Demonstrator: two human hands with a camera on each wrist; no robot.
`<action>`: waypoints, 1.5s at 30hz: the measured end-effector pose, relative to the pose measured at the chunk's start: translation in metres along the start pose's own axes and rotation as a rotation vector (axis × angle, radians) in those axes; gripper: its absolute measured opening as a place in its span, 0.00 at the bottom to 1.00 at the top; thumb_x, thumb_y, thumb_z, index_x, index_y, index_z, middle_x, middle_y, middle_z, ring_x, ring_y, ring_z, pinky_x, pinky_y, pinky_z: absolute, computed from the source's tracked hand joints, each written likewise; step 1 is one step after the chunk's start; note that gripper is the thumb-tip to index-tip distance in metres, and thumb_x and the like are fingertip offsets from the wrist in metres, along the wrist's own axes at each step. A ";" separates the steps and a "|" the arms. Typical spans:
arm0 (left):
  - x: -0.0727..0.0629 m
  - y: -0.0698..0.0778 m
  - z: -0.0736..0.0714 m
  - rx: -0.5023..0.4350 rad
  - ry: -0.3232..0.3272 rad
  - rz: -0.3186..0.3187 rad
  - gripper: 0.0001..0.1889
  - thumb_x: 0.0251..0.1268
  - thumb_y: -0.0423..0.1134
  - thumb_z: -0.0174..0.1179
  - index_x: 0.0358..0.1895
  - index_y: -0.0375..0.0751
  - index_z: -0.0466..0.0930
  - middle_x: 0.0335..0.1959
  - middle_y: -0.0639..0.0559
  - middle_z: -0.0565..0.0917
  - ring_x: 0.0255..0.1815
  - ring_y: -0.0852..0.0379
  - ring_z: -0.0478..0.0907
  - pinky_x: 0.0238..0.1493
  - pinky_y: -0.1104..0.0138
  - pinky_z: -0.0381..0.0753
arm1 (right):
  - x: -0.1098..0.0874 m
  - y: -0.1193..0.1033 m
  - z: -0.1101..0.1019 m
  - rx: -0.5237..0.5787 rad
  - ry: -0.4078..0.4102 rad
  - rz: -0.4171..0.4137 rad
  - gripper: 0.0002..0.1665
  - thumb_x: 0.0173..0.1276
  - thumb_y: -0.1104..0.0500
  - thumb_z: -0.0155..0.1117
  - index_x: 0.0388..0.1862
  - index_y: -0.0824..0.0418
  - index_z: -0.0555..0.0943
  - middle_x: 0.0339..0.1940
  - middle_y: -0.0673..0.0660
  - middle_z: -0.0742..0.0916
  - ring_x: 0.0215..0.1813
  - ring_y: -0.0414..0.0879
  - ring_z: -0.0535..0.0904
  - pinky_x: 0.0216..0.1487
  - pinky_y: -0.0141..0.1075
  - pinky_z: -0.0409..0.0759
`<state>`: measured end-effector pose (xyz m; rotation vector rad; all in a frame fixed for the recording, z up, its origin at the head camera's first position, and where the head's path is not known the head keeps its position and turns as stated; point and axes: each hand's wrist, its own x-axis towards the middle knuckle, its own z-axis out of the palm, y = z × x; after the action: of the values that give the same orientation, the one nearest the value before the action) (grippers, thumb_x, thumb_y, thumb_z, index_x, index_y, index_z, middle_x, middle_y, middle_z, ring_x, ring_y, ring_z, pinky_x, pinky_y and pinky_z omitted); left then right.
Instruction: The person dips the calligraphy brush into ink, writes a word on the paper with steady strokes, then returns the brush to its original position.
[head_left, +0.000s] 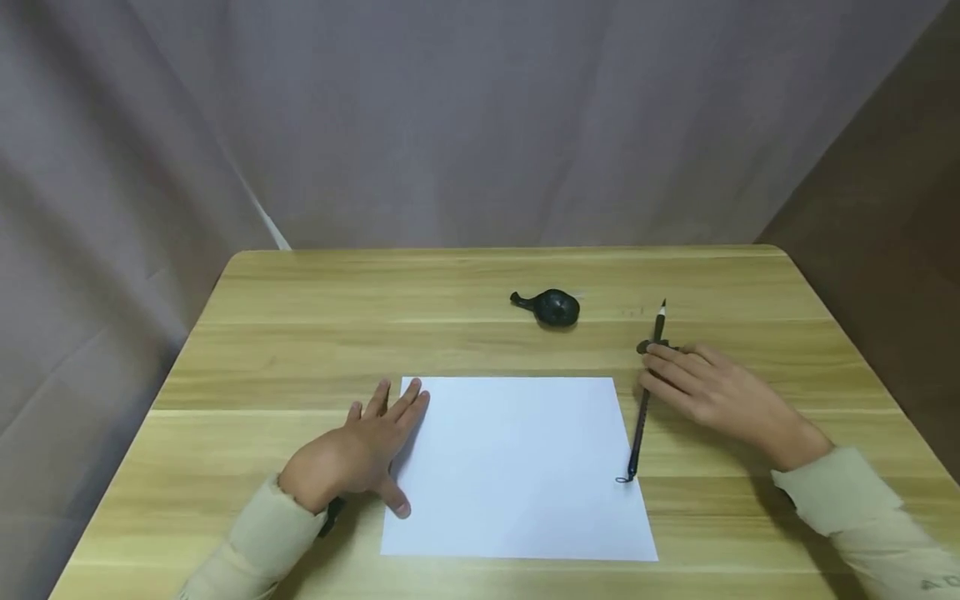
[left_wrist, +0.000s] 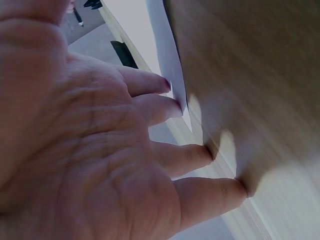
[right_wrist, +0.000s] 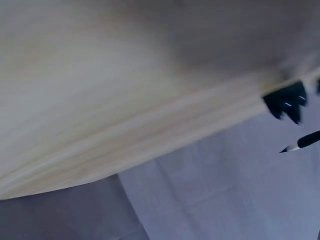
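My left hand (head_left: 352, 458) spreads its fingers over the left edge of a white sheet of paper (head_left: 510, 467), thumb on the sheet. In the left wrist view, two fingertips (left_wrist: 175, 107) meet the paper's edge and the other two touch the table. My right hand (head_left: 712, 392) pinches a black writing brush (head_left: 641, 425) by its shaft, the thumb mostly hidden. The brush's dark tip points away from me, and its looped end overlaps the paper's right edge. Beside the fingertips stands a black peaked brush rest (right_wrist: 287, 102); in the right wrist view the brush shows apart from it.
A round black object with a short neck (head_left: 557, 308) lies on the wooden table (head_left: 337, 333) beyond the paper. Grey curtain cloth (head_left: 480, 125) hangs behind the table's far edge and along its sides.
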<state>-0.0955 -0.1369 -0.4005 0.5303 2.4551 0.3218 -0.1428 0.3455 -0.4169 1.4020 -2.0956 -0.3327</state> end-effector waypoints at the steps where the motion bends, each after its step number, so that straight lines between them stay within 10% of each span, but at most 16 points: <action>1: -0.001 -0.001 0.000 -0.002 0.004 -0.001 0.80 0.34 0.53 0.88 0.88 0.42 0.37 0.89 0.46 0.32 0.86 0.31 0.25 0.78 0.28 0.40 | 0.005 0.000 -0.002 0.007 0.015 0.011 0.31 0.86 0.74 0.26 0.61 0.69 0.81 0.59 0.67 0.87 0.59 0.61 0.85 0.51 0.53 0.84; 10: 0.000 -0.004 -0.002 0.026 0.030 -0.016 0.79 0.32 0.53 0.89 0.88 0.43 0.39 0.89 0.47 0.34 0.86 0.31 0.26 0.80 0.30 0.40 | 0.057 -0.008 -0.015 0.173 0.320 0.253 0.23 0.89 0.59 0.45 0.56 0.74 0.85 0.51 0.66 0.90 0.48 0.59 0.88 0.45 0.52 0.87; 21: -0.002 -0.001 0.012 0.016 0.023 -0.029 0.80 0.29 0.54 0.89 0.88 0.42 0.41 0.89 0.46 0.36 0.87 0.31 0.29 0.79 0.29 0.43 | 0.091 -0.012 -0.014 0.322 0.434 0.484 0.22 0.87 0.54 0.52 0.54 0.71 0.86 0.49 0.63 0.90 0.41 0.51 0.89 0.39 0.36 0.87; 28: -0.001 -0.002 0.007 0.046 0.053 0.005 0.81 0.29 0.57 0.89 0.87 0.40 0.41 0.89 0.45 0.37 0.86 0.29 0.30 0.78 0.29 0.47 | 0.121 -0.003 0.001 0.501 0.579 0.714 0.11 0.66 0.75 0.72 0.47 0.70 0.86 0.43 0.61 0.92 0.41 0.53 0.88 0.49 0.26 0.84; 39: 0.000 -0.002 0.008 -0.004 0.079 0.022 0.82 0.25 0.56 0.90 0.87 0.38 0.43 0.89 0.43 0.39 0.86 0.29 0.32 0.77 0.28 0.48 | 0.132 0.001 0.019 0.625 0.605 1.003 0.06 0.72 0.69 0.70 0.44 0.72 0.86 0.37 0.63 0.92 0.37 0.21 0.81 0.44 0.17 0.81; 45: -0.001 -0.002 0.007 0.010 0.102 0.003 0.82 0.22 0.56 0.90 0.87 0.39 0.45 0.89 0.42 0.40 0.86 0.29 0.34 0.77 0.28 0.50 | 0.131 0.002 0.028 0.724 0.578 1.056 0.08 0.74 0.67 0.69 0.47 0.73 0.84 0.40 0.64 0.92 0.40 0.34 0.87 0.45 0.19 0.82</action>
<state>-0.0918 -0.1383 -0.4062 0.5336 2.5561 0.3453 -0.1966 0.2243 -0.3945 0.3974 -2.1563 1.1829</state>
